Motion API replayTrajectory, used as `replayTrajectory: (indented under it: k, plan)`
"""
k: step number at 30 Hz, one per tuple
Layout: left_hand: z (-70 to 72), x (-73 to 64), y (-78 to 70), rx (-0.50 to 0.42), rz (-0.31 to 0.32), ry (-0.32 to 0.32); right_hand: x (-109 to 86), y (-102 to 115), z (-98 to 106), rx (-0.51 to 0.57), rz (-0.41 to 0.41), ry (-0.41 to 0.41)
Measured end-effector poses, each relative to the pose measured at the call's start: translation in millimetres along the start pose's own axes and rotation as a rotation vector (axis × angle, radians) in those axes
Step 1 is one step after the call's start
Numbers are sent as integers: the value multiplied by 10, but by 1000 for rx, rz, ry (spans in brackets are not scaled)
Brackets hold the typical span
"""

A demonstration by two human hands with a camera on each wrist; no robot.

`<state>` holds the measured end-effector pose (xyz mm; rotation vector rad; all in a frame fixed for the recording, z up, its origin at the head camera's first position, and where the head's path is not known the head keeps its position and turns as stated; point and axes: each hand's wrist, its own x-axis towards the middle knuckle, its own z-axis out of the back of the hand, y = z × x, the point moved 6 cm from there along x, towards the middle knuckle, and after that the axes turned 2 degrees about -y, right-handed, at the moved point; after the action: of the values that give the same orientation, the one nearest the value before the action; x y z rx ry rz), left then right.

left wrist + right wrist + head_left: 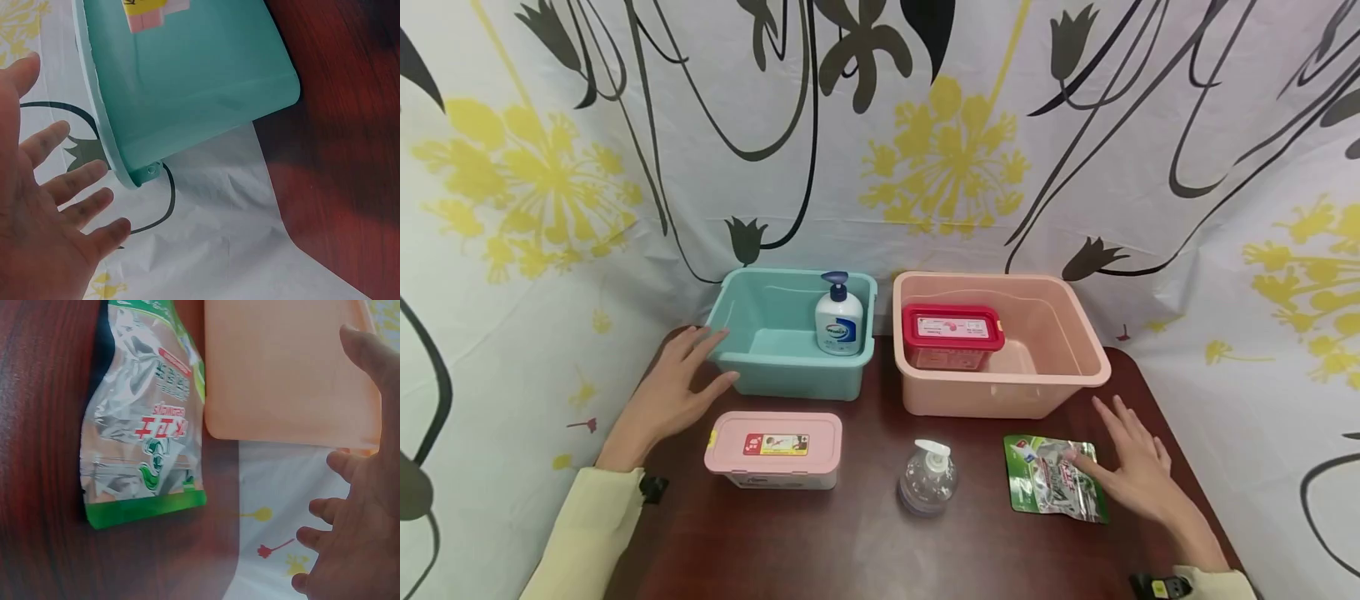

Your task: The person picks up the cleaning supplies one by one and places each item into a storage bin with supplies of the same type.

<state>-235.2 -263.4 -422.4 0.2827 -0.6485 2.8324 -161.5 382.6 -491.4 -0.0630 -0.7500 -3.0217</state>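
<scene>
My left hand (672, 393) is spread beside the left end of a teal plastic bin (797, 379), its fingers apart and holding nothing; whether a fingertip touches the rim I cannot tell. In the bin stands a white pump bottle (837, 321) with a dark blue pump. Over at the right, my right hand (1138, 471) hovers with loosely spread fingers by a green and silver pouch (1052, 479) lying flat on the table. The right wrist view shows this pouch (147, 419) apart from the empty right hand (356, 519).
A pink bin (977, 398) holds a red-lidded container (951, 329). In front of the bins sit a pink-lidded box (775, 437) and a clear pump bottle (928, 483) with a white pump. Behind the dark brown table (850, 550) hangs a patterned cloth (955, 50).
</scene>
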Motion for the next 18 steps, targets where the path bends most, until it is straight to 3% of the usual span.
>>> replayTrajectory:
  k: [6, 11, 18]
  plan:
    - [-24, 20, 6, -3, 1, 9, -4, -13, -123, -8, 7, 55]
    - [-33, 61, -4, 1, -12, -20, 1, 13, -221, 1, 32, 72]
    - [-10, 141, -41, -5, -74, -67, 38, 12, -375, -6, 30, 113]
